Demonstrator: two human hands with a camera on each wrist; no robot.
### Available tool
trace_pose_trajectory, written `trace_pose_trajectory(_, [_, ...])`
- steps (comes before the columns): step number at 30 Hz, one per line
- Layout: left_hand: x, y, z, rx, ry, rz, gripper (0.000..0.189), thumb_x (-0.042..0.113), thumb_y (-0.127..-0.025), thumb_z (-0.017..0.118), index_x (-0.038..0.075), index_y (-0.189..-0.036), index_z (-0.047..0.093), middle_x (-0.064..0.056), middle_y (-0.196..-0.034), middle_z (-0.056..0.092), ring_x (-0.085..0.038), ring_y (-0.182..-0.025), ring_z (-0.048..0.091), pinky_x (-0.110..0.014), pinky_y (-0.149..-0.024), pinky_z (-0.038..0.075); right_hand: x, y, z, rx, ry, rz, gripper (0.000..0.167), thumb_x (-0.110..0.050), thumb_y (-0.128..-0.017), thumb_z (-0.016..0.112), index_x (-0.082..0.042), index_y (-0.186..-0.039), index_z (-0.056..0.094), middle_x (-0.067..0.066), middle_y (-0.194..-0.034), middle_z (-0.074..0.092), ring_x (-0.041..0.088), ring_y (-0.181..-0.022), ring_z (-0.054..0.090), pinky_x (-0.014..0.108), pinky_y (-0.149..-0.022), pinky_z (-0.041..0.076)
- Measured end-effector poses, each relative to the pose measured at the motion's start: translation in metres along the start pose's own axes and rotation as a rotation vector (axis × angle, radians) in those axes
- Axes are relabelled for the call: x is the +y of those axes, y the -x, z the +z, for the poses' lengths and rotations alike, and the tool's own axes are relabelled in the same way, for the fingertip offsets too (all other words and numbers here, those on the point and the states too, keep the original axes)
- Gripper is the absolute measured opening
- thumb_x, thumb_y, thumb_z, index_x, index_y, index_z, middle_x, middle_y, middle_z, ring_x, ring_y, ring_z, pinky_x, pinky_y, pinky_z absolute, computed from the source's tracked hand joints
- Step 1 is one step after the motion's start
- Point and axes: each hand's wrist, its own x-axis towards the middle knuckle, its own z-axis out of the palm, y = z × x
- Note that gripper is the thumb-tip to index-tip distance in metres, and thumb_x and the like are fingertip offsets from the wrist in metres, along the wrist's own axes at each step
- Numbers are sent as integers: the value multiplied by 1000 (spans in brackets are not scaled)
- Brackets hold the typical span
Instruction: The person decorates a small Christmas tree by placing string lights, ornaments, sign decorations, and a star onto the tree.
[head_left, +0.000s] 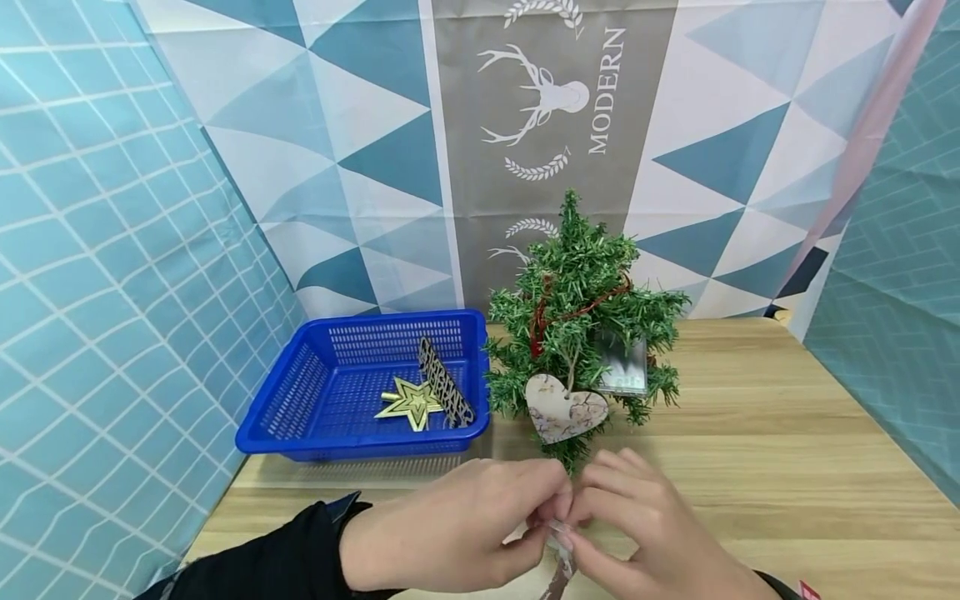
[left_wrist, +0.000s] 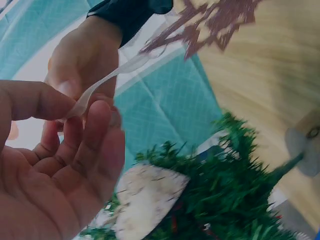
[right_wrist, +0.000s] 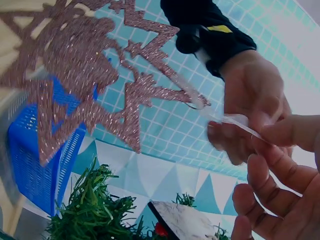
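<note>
Thumb and fingers of my left hand (head_left: pixel 465 521) pinch a translucent white ribbon (left_wrist: pixel 117 72) at the front of the table. My right hand (head_left: pixel 652 529) pinches the same ribbon close beside it. From this ribbon hangs a pinkish, glittery, star-shaped cutout ornament (right_wrist: pixel 75 52), mostly hidden below the hands in the head view. Just beyond both hands stands a small green Christmas tree (head_left: pixel 573 287). A wooden heart ornament (head_left: pixel 555 417) with a blossom print hangs on its front. To the heart's right is a silvery square ornament (head_left: pixel 626 367).
Left of the tree, a blue plastic basket (head_left: pixel 360 454) holds a gold star topper (head_left: pixel 414 402) and a gold lettered sign (head_left: pixel 446 390). A red cord (head_left: pixel 588 310) winds through the branches. Patterned cloth (head_left: pixel 382 158) hangs behind the wooden table (head_left: pixel 765 433).
</note>
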Motion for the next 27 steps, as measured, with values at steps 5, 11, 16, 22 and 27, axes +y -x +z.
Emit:
trace_pose_trajectory(5, [-6, 4, 8, 5, -42, -42, 22, 0, -86, 61, 14, -100, 53, 11, -83, 53, 8, -70, 42, -4, -63, 36, -1, 6, -6, -16, -76, 42, 7, -15, -93, 62, -16, -86, 63, -10, -79, 52, 3, -74, 46, 19, -70, 34])
trace_pose_trajectory(11, [-9, 6, 10, 11, -26, -59, 17, 0, -86, 62, 14, -97, 61, 11, -86, 53, 8, -71, 42, -3, -63, 36, 1, 9, -13, -28, -84, 52, 7, -14, -93, 62, -15, -86, 62, -9, -79, 51, 3, -75, 46, 18, -69, 36])
trace_pose_trajectory(16, [-9, 6, 10, 26, -22, -42, 10, 6, -90, 61, 16, -91, 61, 12, -86, 53, 10, -74, 42, -3, -65, 37, 0, 9, -18, -37, -105, 60, 7, -12, -94, 61, -15, -87, 61, -9, -79, 51, 3, -75, 46, 19, -69, 37])
trace_pose_trajectory(22, [-7, 2, 9, 46, -2, -24, 3, 15, -95, 59, 17, -92, 60, 14, -86, 53, 10, -79, 45, -4, -71, 38, -2, 9, -25, -37, -118, 59, 7, -11, -93, 62, -13, -87, 61, -8, -80, 51, 5, -76, 46, 19, -69, 36])
trace_pose_trajectory(27, [-4, -8, 7, 96, -52, -11, 2, 15, -93, 62, 16, -91, 61, 13, -82, 55, 10, -77, 46, -4, -70, 38, -7, 6, -38, -48, -122, 134, 11, -5, -90, 66, -16, -91, 62, -9, -83, 53, 4, -78, 47, 19, -72, 35])
